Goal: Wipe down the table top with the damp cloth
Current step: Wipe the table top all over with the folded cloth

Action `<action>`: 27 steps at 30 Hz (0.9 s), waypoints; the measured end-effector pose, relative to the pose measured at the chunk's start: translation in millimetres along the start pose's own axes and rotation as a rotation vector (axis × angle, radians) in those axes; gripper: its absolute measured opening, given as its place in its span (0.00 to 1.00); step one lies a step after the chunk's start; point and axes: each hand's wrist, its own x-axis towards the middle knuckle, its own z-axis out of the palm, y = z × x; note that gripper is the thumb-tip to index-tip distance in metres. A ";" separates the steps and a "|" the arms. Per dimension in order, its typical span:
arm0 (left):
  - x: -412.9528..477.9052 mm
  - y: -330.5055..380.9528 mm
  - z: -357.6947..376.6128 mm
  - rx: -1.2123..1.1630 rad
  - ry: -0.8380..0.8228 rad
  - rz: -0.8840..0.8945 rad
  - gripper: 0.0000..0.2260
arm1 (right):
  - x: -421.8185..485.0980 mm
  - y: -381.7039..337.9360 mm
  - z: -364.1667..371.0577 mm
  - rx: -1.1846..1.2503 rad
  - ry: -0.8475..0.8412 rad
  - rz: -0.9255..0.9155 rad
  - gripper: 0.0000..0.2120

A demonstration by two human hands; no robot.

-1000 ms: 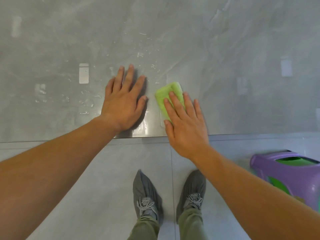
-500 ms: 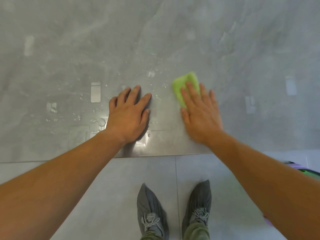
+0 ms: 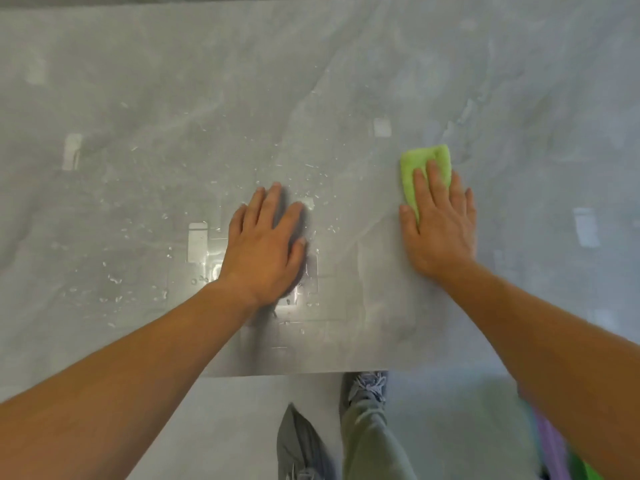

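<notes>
Pushing the green damp cloth [image 3: 420, 161] farther out over the grey table top [image 3: 173, 81] and off to the right with the right hand [image 3: 440, 223]: close to the near edge and just beside the left hand [image 3: 266, 247] a second ago, now well apart from it and deeper onto the surface.

Pressing flat, fingers straight and slightly spread, curled round nothing; pinning the cloth by downward pressure alone. Lying under the fingers and the front of the palm, with the far end and the thumb-side edge of the cloth showing past the fingertips.

Keeping the left hand planted palm-down in much the same spot, fingers straight, holding nothing, apparently bracing.

Showing a duller, smeared band between the near edge and the cloth, probably the strip just wiped. Leaving the water droplets [image 3: 311, 171] around and beyond the left hand untouched, so likely only a small part of the job done, with most of the far and left side yet to cover.

Judging by the flat, ungripped press, some risk of slipping off the cloth on a fast stroke.
</notes>
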 end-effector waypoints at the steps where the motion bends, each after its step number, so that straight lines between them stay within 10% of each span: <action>1: 10.3 -0.2 -1.3 0.000 0.001 -0.019 0.26 | 8.2 -9.9 0.1 0.013 0.018 0.041 0.32; 8: 75.0 -3.8 -15.1 0.005 0.041 -0.134 0.28 | 9.6 -2.8 -2.2 -0.100 -0.116 -0.566 0.29; 13: 104.0 -4.7 -23.6 0.018 0.006 -0.149 0.26 | 79.8 -2.4 -13.5 0.043 -0.019 -0.074 0.30; 21: 125.7 -0.7 -32.4 0.009 -0.040 -0.201 0.29 | 35.8 -19.9 -3.1 -0.056 -0.126 -0.579 0.28; 27: 131.8 -1.3 -38.7 0.014 0.002 -0.198 0.22 | 137.9 -7.4 -24.5 0.004 -0.041 -0.127 0.31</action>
